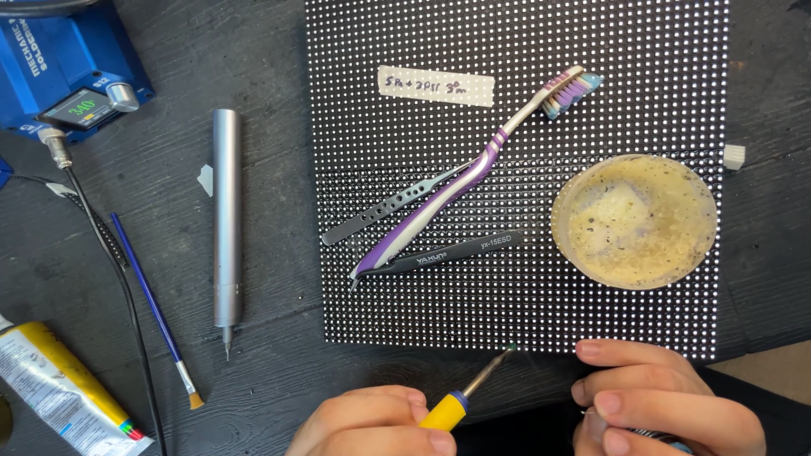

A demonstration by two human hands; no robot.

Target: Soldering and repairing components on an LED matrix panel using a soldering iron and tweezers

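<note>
Fingers of the left hand (372,422) curl shut round the yellow handle of a soldering iron (473,388), whose long axis slants up and to the right, its dark tip pointing at the near edge of the LED panel (524,51) and ending just at that edge. Right hand (663,401), low at the right, has its fingers bent and pinched together on something thin and wiry; what it is cannot be made out. On the panel lie a purple and white toothbrush (473,169), head up to the right, with silver tweezers (389,207) beside it and black tweezers (456,252) below, both nearly parallel to it. Right of them stands a round dish (634,221) of yellowish paste, and a strip of tape (435,85) sits near the panel's top. Left of the panel, on the dark table (270,397), a grey metal pen tool (225,224) lies upright, tip toward the viewer, then a blue brush (156,312), a yellow tube (63,388) and a blue station (63,67) with its cable.
</note>
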